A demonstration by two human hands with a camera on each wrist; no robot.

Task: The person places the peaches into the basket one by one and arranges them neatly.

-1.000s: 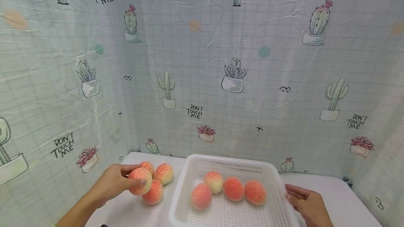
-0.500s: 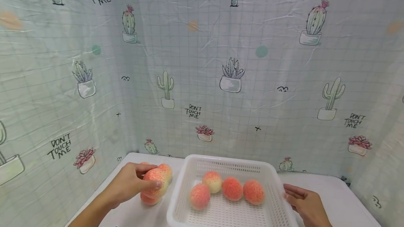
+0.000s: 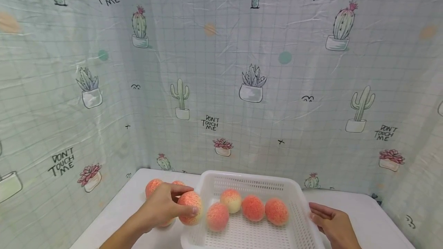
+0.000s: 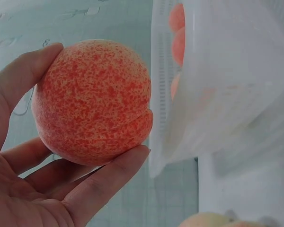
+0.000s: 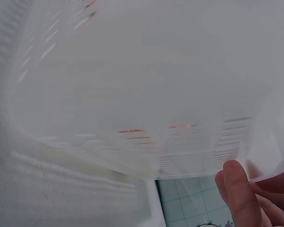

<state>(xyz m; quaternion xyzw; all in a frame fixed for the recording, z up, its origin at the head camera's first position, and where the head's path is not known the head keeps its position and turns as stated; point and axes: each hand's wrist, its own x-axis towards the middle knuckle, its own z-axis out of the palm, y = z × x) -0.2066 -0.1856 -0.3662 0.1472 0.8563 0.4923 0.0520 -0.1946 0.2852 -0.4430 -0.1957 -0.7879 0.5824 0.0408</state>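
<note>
A red-and-yellow peach is in my left hand, pinched between thumb and fingers. It overlaps the left rim of a white perforated plastic basket in the head view. The left wrist view shows the same peach large, a crease along one side, with the fingers under it. Inside the basket lie several peaches, among them a pink one at the left and a redder one at the right. My right hand grips the basket's right rim, thumb and fingers at its edge.
More peaches sit on the white table left of the basket, one partly behind my left hand and others mostly hidden. A cactus-printed curtain rises behind and beside the table.
My left hand has carried its peach rightward from over the loose peaches to the basket's left rim. The right hand has stayed at the basket, and the head view has shifted slightly.
</note>
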